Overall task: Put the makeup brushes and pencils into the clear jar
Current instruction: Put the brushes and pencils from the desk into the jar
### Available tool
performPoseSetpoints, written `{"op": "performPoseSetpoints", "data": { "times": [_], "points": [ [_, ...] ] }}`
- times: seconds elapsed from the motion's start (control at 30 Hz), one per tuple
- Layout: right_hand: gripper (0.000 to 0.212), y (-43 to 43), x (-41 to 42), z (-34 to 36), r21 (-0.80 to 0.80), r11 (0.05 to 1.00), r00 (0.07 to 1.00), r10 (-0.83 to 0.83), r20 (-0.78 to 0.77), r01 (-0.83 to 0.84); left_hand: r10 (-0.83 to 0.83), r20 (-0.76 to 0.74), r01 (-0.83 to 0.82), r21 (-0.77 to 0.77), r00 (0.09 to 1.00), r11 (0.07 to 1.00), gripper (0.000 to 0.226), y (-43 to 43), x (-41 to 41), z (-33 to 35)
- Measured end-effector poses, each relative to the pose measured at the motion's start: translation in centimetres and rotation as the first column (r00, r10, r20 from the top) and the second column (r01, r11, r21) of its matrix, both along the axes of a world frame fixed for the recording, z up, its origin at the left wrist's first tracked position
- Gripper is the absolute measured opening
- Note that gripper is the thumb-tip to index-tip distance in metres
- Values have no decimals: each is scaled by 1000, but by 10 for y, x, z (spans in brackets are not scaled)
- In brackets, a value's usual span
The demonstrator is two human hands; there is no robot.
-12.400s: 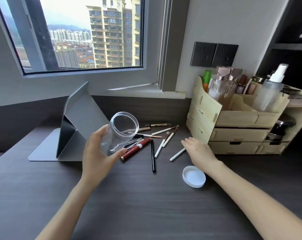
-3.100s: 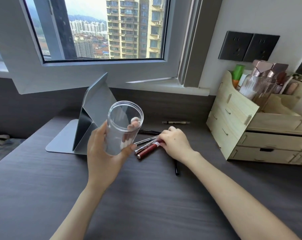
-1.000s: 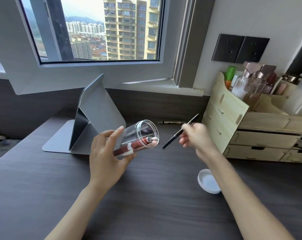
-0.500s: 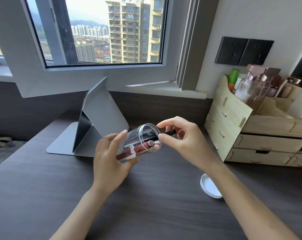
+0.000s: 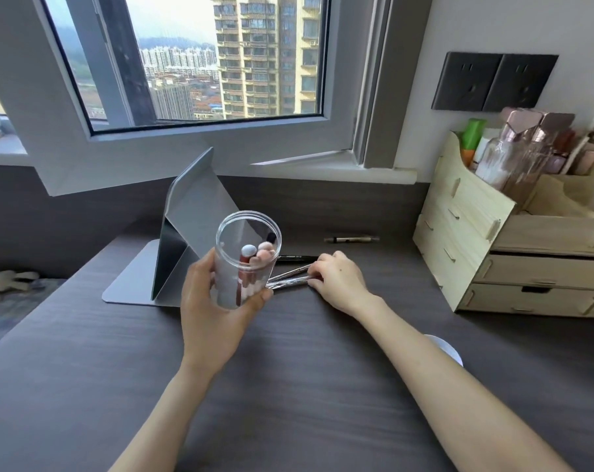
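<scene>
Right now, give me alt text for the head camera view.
A left hand holds a clear jar of makeup items above a dark desk, while the right hand reaches for silver pencils lying there. A wooden organizer stands at right.

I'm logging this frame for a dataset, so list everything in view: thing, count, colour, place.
clear jar: 1, transparent, held above the desk, makeup items inside
red tube: 1, red with a pale cap, in the jar
silver pencils: 2, on the desk under the right fingers
black pencil: 1, on the desk behind the silver ones
dark pen: 1, dark and gold, far desk
white lid: 1, desk, partly hidden by the right forearm
folding mirror: 1, grey, left of the jar
wooden organiser: 1, pale wood, right, holding bottles
wall sockets: 2, black, wall
left hand: gripping the jar
right hand: on the silver pencils
</scene>
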State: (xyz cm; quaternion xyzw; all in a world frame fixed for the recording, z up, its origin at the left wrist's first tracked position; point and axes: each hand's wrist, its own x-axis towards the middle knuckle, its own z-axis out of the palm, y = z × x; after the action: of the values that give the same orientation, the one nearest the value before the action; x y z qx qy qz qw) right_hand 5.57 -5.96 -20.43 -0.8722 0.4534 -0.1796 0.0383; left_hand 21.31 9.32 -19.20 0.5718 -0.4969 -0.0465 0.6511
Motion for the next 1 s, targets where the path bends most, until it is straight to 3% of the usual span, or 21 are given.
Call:
{"op": "performPoseSetpoints", "data": {
  "times": [0.1,0.17,0.33,0.4,0.53,0.6,0.67,0.8,1.0],
  "points": [
    [22,-2,-3,1,-73,995,996,69,-62,-74,-4,7,4,-7,1000,1000,68,0,1,1],
    [20,4,-11,4,-82,990,994,112,-8,-113,-6,11,6,-10,1000,1000,68,-1,1,0],
    [7,37,-56,39,-26,998,931,62,361,-57,17,41,-15,-32,999,999,68,0,-1,-1],
    [1,58,-75,64,-11,999,854,35,520,-34,23,57,-21,-42,998,999,71,1,-2,-3],
    [18,117,-103,110,-31,993,670,101,735,-115,72,235,-57,-69,969,996,71,-2,-6,-5],
    [9,142,-107,124,-52,984,675,154,721,-169,96,309,-82,-58,946,995,71,-2,-6,-7],
    [6,153,-100,127,-74,977,739,200,643,-200,98,357,-86,-49,929,995,70,-2,-5,-8],
    [23,151,-58,109,-212,958,844,270,463,-191,100,432,-89,-46,896,995,73,-2,-7,-9],
    [42,141,-17,76,-353,910,889,335,311,-220,64,417,-45,-56,907,997,52,2,-14,-6]
  ]
}}
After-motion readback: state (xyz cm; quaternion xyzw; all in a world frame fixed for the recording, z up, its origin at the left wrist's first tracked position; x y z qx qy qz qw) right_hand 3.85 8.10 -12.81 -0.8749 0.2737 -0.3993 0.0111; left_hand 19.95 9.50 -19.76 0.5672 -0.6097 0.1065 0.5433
